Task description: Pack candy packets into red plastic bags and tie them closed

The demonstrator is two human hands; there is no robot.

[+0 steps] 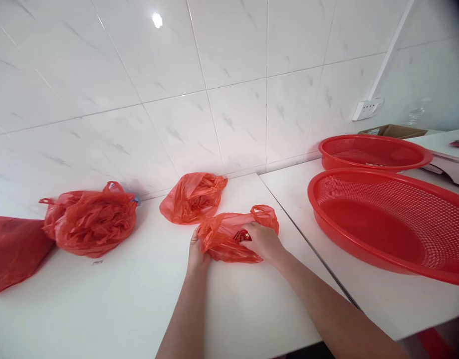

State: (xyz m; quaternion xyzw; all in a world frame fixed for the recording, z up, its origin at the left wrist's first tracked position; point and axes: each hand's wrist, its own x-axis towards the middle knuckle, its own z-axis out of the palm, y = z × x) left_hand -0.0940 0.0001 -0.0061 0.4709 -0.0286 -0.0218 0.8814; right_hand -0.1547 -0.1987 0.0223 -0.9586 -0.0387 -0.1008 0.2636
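Bunched red bags (97, 222) at left; here's the left hand (198, 253), curled onto the side of the open red bag (224, 247) on the table (139, 304), shiny wrapper (242, 235) inside, right hand (264, 240) half-closed there, grip unclear; red baskets (371, 224) far right.

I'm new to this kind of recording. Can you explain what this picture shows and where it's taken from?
There is no machine here: a person works with bare hands. The one picture comes from a camera on the person's head, looking forward and down.

On the white table, the left hand touches the left side of a thin red plastic bag. The right hand is at its opening, with fingers by a shiny red item; whether there is a firm grip on it, I cannot tell.

Behind sits a crumpled bag; further left, a bunched bag and a red bundle. To the right are a front basket and a back basket, both red.
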